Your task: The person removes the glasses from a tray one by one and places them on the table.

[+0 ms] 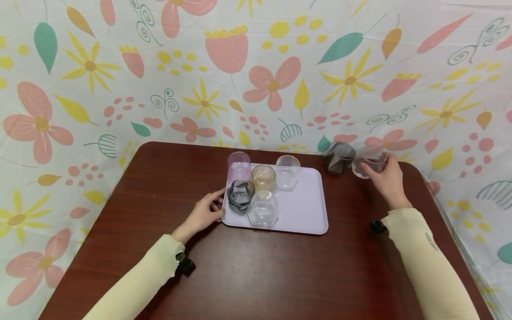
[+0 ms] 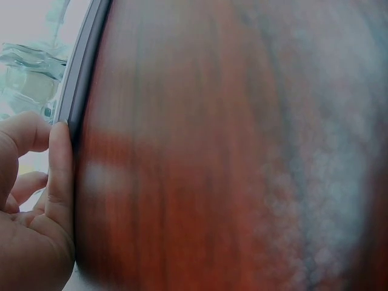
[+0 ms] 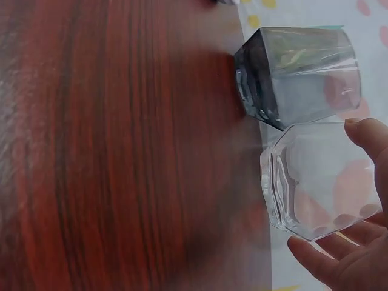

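My right hand [image 1: 389, 180] grips a clear faceted glass [image 3: 321, 182] near the table's far right corner, thumb on one side and fingers on the other. Right beside that glass is a smoky grey glass [image 3: 303, 76]. My left hand [image 1: 204, 213] is at the left rim of a pale lilac tray [image 1: 306, 202], with thumb and fingers pinching the rim. On the tray stand a pink glass [image 1: 239, 168], an amber glass [image 1: 264, 178], a dark wavy glass [image 1: 241, 197] and two clear glasses, one at the back [image 1: 287, 172] and one at the front [image 1: 263, 210].
The dark brown wooden table [image 1: 256, 271] carries the tray and the glasses. Behind it hangs a white cloth [image 1: 256, 80] printed with flowers and leaves, close along the table's far edge. The tray's right half shows bare surface.
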Demonstrator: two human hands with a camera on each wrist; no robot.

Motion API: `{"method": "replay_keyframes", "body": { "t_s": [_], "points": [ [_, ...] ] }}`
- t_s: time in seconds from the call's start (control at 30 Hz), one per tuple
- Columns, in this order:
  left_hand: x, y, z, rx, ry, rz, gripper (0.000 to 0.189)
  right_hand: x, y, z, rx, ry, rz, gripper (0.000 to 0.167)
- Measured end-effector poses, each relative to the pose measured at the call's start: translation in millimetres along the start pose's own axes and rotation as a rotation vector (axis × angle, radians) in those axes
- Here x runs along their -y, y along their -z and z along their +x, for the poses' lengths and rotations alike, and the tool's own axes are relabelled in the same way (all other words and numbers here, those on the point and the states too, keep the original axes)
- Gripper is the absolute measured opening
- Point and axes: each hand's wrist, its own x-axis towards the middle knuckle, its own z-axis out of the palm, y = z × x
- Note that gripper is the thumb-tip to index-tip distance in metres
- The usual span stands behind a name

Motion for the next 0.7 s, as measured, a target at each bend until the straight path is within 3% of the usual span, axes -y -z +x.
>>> {"method": "replay_keyframes", "body": {
  "t_s": [0.4,0.7],
  "points": [
    [-0.3,-2.5,-1.2,0.007,-0.008,0.005,0.072,-5.4,-1.3,0.0,0.028,-0.047,0.037,0.092],
    [0.0,1.3,-1.1,0.003,-0.021,0.0,0.07,-8.7,1.7,9.0,0.113,-0.062,0.016,0.099]
  ]
}}
